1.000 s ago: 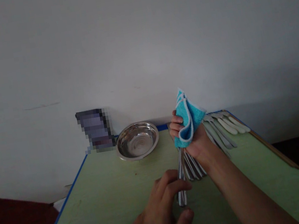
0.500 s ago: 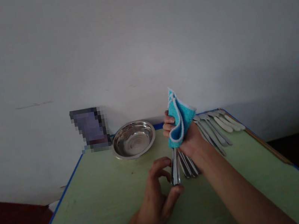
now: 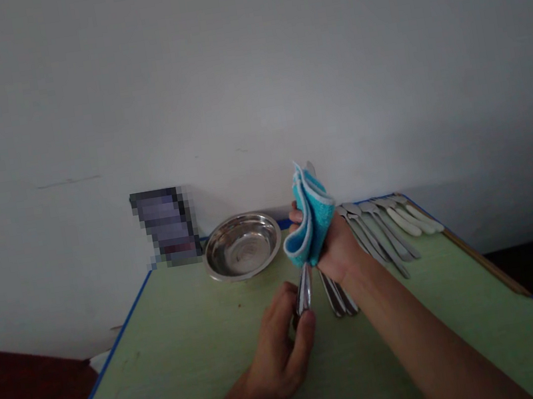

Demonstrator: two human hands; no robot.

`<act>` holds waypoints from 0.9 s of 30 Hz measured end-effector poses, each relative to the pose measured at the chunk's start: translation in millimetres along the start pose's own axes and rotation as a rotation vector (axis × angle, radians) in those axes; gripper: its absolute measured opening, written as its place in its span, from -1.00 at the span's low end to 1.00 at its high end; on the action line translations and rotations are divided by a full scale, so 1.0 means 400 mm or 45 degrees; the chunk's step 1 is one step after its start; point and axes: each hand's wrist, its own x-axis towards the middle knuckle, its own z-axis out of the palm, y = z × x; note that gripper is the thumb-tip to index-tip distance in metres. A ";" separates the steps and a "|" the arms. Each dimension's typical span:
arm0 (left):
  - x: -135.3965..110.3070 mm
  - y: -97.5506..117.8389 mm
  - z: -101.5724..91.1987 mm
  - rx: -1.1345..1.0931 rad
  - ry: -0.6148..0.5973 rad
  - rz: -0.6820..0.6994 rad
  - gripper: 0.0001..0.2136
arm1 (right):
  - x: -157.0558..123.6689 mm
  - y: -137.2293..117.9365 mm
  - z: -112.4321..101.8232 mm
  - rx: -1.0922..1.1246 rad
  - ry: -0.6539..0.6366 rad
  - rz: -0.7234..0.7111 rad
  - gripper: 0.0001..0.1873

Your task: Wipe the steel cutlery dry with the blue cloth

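Note:
My left hand pinches the lower end of a shiny metal spoon by its handle, fingers closed. Around the upper part of the spoon wraps a folded blue cloth with pale edging. My right hand is closed on this cloth, its fingertips showing at the far side. A rounded grey tip pokes out above the cloth; most of the spoon's middle is hidden. Under my right wrist, several metal cutlery handles lie on the table, their other ends covered by my hand.
A steel bowl stands at the back of the green table, near the wall. To its left leans a pixelated dark-framed object. Several spoons lie at the back right, beside several white-handled pieces of cutlery.
The cloth and spoon have shifted slightly left, and a tip now shows above the cloth. My left fingers have closed on the handle's end. The view has turned a little.

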 end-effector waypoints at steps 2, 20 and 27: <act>-0.004 -0.003 0.000 0.044 -0.038 0.079 -0.92 | 0.007 -0.022 -0.013 0.050 0.007 -0.085 -0.80; 0.005 -0.030 0.027 -0.190 0.336 -0.403 -0.71 | 0.045 -0.001 -0.029 0.029 0.345 -0.336 -0.78; 0.024 -0.025 0.007 -0.069 0.130 -0.518 -0.72 | 0.043 0.011 -0.032 -0.255 0.287 -0.383 -0.78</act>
